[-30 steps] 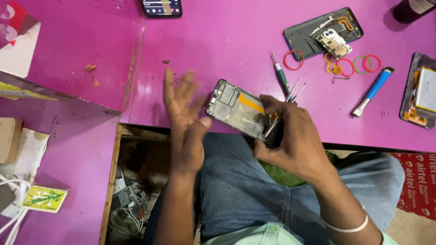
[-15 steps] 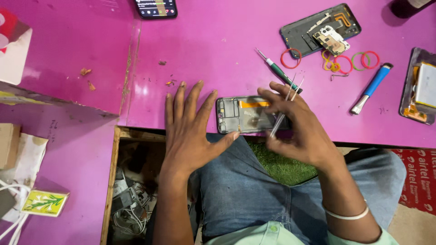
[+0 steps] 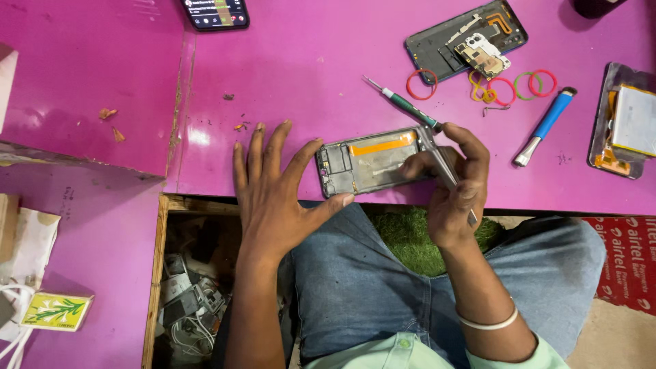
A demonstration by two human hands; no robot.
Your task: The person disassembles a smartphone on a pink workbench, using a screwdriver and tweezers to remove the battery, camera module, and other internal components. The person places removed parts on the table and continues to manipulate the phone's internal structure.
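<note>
Gripping a pair of metal tweezers, the right hand works their tip at the right end of an opened phone frame, its fingers clenched on the tool. The left hand lies flat and released just left of the frame, thumb pressed along the frame's lower left edge to steady it. That frame rests at the near edge of the pink surface, above the person's lap. To do this well, the thumb should probably hold firm while the tweezers move in small, light strokes, clear of the orange strip inside the frame. Beyond the frame lie a green-handled screwdriver, a blue tool and another dismantled phone. Compared with half a second ago, the frame sits flatter and squarer, and the left fingers have spread slightly farther left.
</note>
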